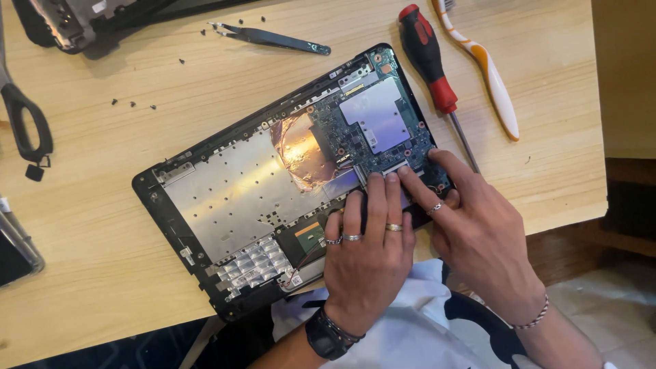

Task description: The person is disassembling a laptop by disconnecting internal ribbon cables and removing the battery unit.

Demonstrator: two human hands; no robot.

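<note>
Together, left hand [369, 246] and right hand [471, 222], fingers extended, press flat on the circuit board [372, 130].

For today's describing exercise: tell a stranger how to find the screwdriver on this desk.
Start at the opened laptop base on the wooden table. Just past its upper right corner lies the screwdriver, beside a toothbrush. Only it has a red-and-black handle and a metal shaft.

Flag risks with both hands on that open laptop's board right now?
1. Left hand and right hand press fingertips at a flat connector on the circuit board; too much force might crease or tear it.
2. Metal rings close to bare electronics could short or scratch.
3. Loose screws on the table could roll off or get lost.
</note>
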